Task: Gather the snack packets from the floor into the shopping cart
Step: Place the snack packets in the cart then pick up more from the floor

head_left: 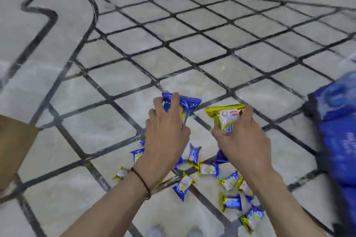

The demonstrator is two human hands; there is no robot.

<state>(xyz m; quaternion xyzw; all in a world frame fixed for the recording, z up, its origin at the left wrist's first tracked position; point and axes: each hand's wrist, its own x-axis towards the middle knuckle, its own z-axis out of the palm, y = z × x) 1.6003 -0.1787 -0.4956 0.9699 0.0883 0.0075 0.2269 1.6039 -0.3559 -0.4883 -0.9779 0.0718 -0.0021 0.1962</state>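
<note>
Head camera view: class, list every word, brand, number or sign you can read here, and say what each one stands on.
No text can be read.
Yellow foil snack packet in the right hand: red logo and printing, too blurred.
Blue foil snack packet in the left hand: no print legible.
Small blue and yellow packets on the floor: too small.
Large blue plastic bag at the right edge: pale marks, blurred.

Under me, pale marble floor (134, 48) with dark inlaid grid lines (200, 32), curved dark border (52, 17) far left, brown sheet (13, 146) near left.
</note>
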